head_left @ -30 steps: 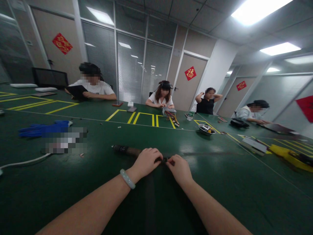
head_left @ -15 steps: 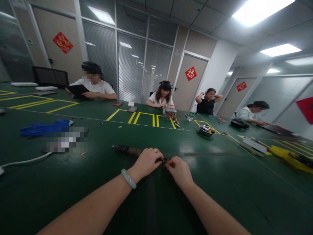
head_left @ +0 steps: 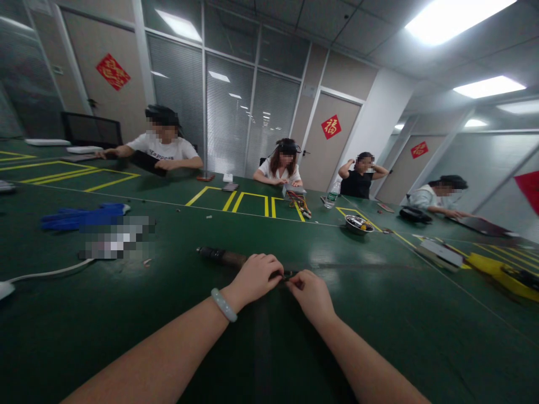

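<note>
My left hand (head_left: 255, 277), a pale green bangle on its wrist, is curled over a long dark rod-like tool (head_left: 221, 256) that lies across the green table (head_left: 126, 314). Its fingers wrap the shaft near the middle. My right hand (head_left: 310, 293) rests just to the right, with fingertips pinched on a small dark part of the same tool where the two hands meet. What sits between the fingertips is too small to make out. The tool's dark brown handle sticks out to the left of my left hand.
Blue gloves (head_left: 82, 216) and a white cable (head_left: 46, 274) lie at the left. A metal bowl (head_left: 357, 224) stands beyond my hands, a yellow object (head_left: 501, 269) at the right. Several people sit along the far edge, one with a water bottle (head_left: 333, 192) nearby.
My hands have barely moved on the tool. The view has drifted slightly. The person at the far left has put the dark tablet down and stretched an arm out.
</note>
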`<action>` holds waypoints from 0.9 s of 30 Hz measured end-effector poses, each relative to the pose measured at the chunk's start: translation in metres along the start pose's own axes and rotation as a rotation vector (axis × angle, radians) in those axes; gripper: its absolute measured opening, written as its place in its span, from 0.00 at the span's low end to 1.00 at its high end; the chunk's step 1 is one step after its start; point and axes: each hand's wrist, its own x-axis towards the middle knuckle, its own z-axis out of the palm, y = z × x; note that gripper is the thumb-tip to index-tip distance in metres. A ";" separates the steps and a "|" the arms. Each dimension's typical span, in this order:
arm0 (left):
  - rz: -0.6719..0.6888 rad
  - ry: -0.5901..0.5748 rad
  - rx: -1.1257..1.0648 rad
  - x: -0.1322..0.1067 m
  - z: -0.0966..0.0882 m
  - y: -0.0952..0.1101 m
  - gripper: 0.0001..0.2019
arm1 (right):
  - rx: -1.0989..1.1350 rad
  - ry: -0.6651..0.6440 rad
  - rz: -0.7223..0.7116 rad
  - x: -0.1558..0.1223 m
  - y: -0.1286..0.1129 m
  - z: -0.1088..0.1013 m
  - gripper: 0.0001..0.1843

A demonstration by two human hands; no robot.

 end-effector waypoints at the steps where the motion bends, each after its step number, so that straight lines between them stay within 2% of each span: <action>1: 0.001 -0.004 0.006 0.000 -0.001 0.000 0.06 | -0.003 -0.002 0.000 0.000 0.000 0.000 0.05; 27: -0.009 0.004 0.024 0.000 0.003 -0.001 0.05 | 0.043 0.040 -0.009 0.002 0.004 0.004 0.06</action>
